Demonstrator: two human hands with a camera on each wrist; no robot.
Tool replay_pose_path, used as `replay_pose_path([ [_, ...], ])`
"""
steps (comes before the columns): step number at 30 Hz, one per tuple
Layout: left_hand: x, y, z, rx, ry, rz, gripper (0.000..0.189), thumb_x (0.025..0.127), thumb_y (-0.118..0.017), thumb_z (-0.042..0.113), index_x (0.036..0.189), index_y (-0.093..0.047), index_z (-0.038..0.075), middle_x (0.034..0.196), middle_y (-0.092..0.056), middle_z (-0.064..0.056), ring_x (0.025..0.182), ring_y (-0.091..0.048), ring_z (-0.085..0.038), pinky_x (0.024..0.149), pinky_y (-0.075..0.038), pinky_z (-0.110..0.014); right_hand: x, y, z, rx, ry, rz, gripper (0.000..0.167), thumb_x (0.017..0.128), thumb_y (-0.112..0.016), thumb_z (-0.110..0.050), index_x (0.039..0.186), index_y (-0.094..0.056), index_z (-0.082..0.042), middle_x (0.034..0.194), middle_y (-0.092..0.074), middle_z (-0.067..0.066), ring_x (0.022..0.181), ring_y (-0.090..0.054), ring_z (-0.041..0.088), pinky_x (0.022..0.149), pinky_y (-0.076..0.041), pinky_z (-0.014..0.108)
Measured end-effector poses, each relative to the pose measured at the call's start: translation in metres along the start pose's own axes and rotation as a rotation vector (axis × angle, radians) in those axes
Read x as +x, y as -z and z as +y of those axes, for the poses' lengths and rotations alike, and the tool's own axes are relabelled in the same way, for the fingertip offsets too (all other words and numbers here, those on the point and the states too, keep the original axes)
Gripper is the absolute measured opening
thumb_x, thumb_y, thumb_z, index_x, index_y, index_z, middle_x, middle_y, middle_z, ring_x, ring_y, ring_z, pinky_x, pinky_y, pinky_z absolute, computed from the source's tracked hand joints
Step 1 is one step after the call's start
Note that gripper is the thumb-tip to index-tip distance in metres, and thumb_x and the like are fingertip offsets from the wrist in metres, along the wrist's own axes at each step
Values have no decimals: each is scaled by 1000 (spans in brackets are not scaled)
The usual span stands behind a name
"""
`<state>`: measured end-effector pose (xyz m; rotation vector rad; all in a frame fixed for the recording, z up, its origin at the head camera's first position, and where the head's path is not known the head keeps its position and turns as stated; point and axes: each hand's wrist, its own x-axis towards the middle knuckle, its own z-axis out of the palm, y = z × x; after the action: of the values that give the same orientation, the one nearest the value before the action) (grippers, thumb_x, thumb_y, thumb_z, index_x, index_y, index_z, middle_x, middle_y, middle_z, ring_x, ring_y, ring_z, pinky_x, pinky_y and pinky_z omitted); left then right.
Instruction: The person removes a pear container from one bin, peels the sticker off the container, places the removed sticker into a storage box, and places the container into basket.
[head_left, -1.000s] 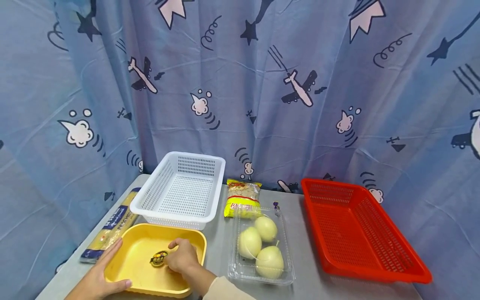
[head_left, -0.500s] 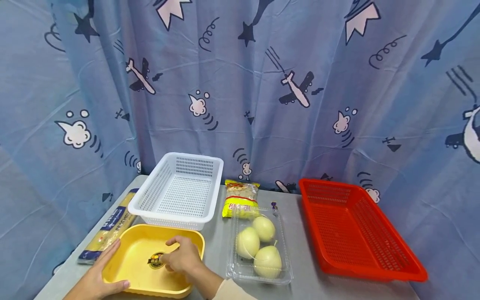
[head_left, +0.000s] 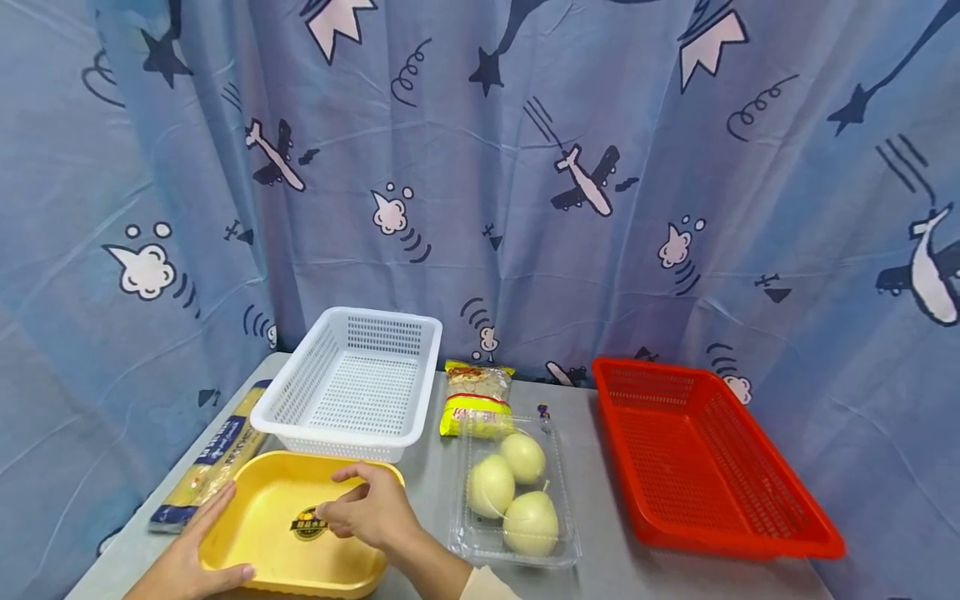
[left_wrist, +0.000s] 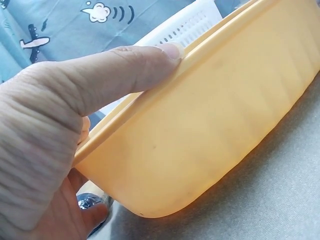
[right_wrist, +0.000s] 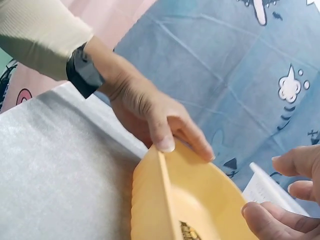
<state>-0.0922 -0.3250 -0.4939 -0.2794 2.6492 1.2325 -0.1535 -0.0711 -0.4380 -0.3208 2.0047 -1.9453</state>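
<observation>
A yellow plastic basin stands at the front left, with a dark round sticker on its floor. My left hand holds the basin's left corner, thumb over the rim and fingers along the outer wall. My right hand hovers over the basin's right half, fingers loosely bent and apart. Nothing shows between those fingers in the right wrist view. Right of the basin lies a clear plastic clamshell with several round pale-green fruits, pear-like, one with a stem.
Behind the basin stands a white perforated basket; a long pack of noodles lies to its left. A yellow food bag sits behind the clamshell, beside a small purple-wrapped item. A red basket occupies the right side.
My right hand has risen slightly from the basin's floor and its fingers have loosened. The left hand keeps its hold. The whole view has shifted a little.
</observation>
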Motion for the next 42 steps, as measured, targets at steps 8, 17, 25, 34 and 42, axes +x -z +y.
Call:
replay_pose_path([
  [8, 2, 2, -3, -11, -19, -3, 114, 80, -76, 42, 153, 0, 2, 151, 0, -34, 130, -14, -58, 97, -31, -66, -14, 15, -12, 36, 46, -41, 35, 73, -79, 1, 103, -67, -10, 75, -64, 8, 59, -66, 21, 57, -56, 32],
  [17, 2, 3, -2, -7, -32, 1, 113, 80, -77, 41, 153, -1, 1, 151, -1, -35, 130, -12, -59, 96, -29, -67, -28, 32, -25, 37, 120, -76, 35, 76, -76, -3, 109, -67, -11, 80, -65, 5, 63, -63, 15, 61, -56, 31],
  [25, 3, 3, -4, -21, -32, -5, 113, 79, -77, 40, 153, -1, 1, 151, -1, -34, 130, -12, -58, 97, -28, -66, -41, 51, -33, 36, 163, -101, 36, 79, -76, -5, 113, -68, -10, 87, -64, 6, 67, -63, 15, 63, -55, 30],
  [34, 2, 3, -9, -3, -54, -10, 112, 80, -77, 40, 153, -1, 1, 150, -2, -35, 129, -15, -60, 96, -34, -64, -57, 80, -43, -29, 222, -71, 36, 82, -75, -8, 117, -66, -12, 95, -65, 8, 76, -65, 20, 65, -55, 30],
  [42, 3, 2, -8, 0, -33, -11, 113, 80, -77, 42, 153, -1, 1, 151, -2, -34, 129, -17, -59, 96, -35, -63, -68, 105, -48, -93, 240, -3, 39, 83, -75, -11, 121, -65, -12, 100, -64, 9, 84, -65, 26, 68, -54, 31],
])
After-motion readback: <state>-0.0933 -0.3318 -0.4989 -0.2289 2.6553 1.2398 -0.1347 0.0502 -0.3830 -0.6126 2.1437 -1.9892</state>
